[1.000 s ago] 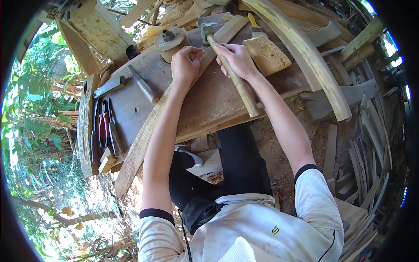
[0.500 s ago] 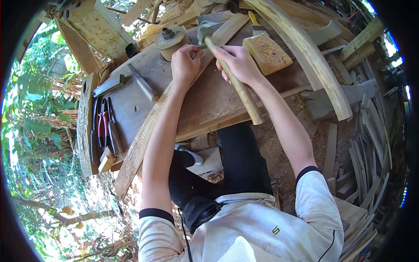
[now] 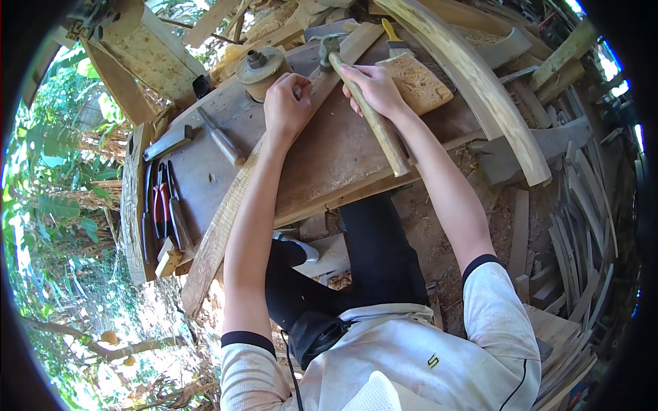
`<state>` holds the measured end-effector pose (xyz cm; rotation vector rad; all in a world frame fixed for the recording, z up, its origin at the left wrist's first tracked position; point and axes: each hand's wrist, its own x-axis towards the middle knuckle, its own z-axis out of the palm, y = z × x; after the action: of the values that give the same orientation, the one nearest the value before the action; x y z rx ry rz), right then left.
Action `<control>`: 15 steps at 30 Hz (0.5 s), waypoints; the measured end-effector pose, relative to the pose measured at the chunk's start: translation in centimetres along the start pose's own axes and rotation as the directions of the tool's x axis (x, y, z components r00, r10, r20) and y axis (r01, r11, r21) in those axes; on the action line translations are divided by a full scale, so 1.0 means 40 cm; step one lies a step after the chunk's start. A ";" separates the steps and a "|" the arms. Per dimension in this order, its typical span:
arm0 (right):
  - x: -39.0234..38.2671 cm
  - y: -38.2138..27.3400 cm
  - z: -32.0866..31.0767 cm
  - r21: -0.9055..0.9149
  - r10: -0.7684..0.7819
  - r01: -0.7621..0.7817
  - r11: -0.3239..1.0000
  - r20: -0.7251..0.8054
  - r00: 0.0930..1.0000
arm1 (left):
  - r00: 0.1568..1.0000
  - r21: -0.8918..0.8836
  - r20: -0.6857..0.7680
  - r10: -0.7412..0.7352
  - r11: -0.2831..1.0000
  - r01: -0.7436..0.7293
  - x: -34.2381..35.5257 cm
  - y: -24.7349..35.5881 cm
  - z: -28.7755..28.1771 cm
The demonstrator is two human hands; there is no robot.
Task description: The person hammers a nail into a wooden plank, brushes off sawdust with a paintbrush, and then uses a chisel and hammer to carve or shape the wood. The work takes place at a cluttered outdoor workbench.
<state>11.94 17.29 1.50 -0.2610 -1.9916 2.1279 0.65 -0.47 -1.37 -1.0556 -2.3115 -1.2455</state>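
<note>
The right hand (image 3: 373, 89) is gripping a wooden-handled hammer (image 3: 363, 109), fingers wrapped tight. The left hand (image 3: 286, 106) is pinching something small against the long plank (image 3: 226, 219) on the counter (image 3: 329, 157).

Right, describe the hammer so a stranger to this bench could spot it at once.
Start at the wooden workbench and go to its far edge, where the right hand grips a long handle. That is the hammer, its metal head close to the left hand. Unlike the red-handled pliers at the left end, it has a pale wooden handle.

White short-sleeved shirt (image 3: 425, 356), dark sleeve cuffs, black trousers (image 3: 370, 253), bare forearms.
</note>
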 end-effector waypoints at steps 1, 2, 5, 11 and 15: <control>-0.003 0.005 -0.002 0.006 0.006 -0.006 1.000 0.007 1.000 | 1.000 0.008 -0.002 -0.009 1.000 0.009 -0.003 0.003 -0.002; -0.004 0.009 -0.003 0.013 0.011 -0.011 1.000 0.013 1.000 | 1.000 0.016 -0.003 -0.017 1.000 0.017 -0.002 0.006 -0.002; -0.001 0.016 0.002 -0.002 0.006 -0.006 1.000 0.042 0.999 | 0.999 0.059 -0.039 -0.020 0.998 0.022 -0.006 0.001 -0.003; -0.011 0.015 0.008 -0.049 -0.028 0.030 0.998 0.051 0.998 | 0.995 -0.052 -0.031 -0.093 0.995 0.091 -0.001 -0.008 -0.006; -0.012 0.010 0.008 -0.053 -0.032 0.034 0.998 0.045 0.998 | 0.997 -0.011 -0.014 -0.073 0.997 0.073 0.001 -0.008 -0.003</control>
<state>12.28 16.82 1.10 -0.1896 -2.0649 2.0803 0.40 -0.68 -1.45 -0.9709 -2.3543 -1.2893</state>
